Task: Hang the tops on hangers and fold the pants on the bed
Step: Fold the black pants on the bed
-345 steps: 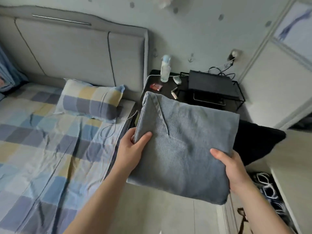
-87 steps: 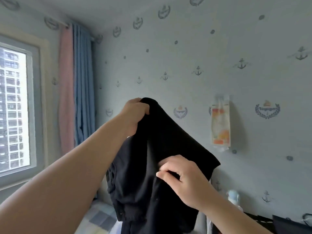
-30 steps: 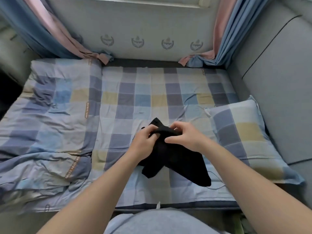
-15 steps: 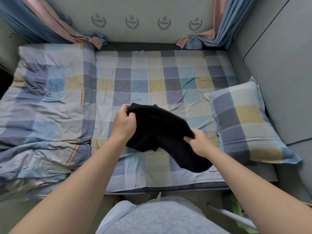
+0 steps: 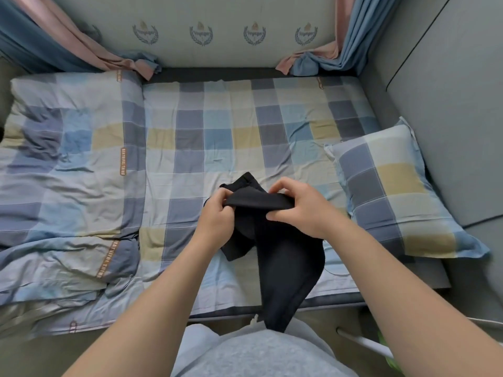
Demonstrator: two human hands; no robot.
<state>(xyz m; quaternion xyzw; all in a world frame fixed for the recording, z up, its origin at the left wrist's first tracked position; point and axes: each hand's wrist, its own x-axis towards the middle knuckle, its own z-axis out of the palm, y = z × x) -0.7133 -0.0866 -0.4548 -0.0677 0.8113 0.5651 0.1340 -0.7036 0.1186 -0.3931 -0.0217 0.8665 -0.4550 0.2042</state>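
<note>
Both hands pinch the black pants over the bed: left hand and right hand curled tight on its top edge.

A: What can be read?
B: Something like "BEAUTIFUL THING" is made out on an orange strip of the quilt, left of the fingers.
A: And beyond them?
B: Crests are printed on the wall; their wording is blurred.
</note>
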